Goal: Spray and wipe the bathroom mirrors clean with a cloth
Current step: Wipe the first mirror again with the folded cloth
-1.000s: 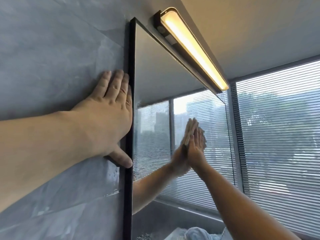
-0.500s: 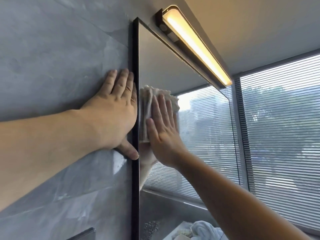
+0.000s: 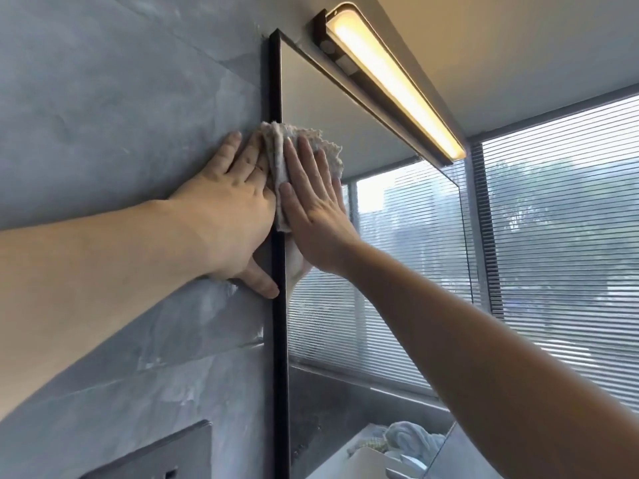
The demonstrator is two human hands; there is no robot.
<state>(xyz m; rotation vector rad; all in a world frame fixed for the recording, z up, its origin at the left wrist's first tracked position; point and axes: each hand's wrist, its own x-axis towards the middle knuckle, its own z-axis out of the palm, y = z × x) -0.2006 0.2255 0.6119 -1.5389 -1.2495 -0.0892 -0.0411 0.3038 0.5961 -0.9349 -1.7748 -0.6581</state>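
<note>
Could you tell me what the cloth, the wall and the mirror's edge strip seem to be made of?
Cloth: off-white terry-like fabric, judging by its fuzzy, nubbly edge.
Wall: glossy grey stone-look tile, with veining, sheen and a joint line.
Edge strip: dark, smooth, matte; metal or painted, cannot tell.

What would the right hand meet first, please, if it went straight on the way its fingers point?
Most likely the mirror frame near its top left corner. The right hand presses the cloth flat, with only bare glass above. The lamp seems further right.

Right hand [image 3: 313, 212] slid the cloth [image 3: 294, 131] left onto the mirror's black frame [image 3: 280, 340]
</note>
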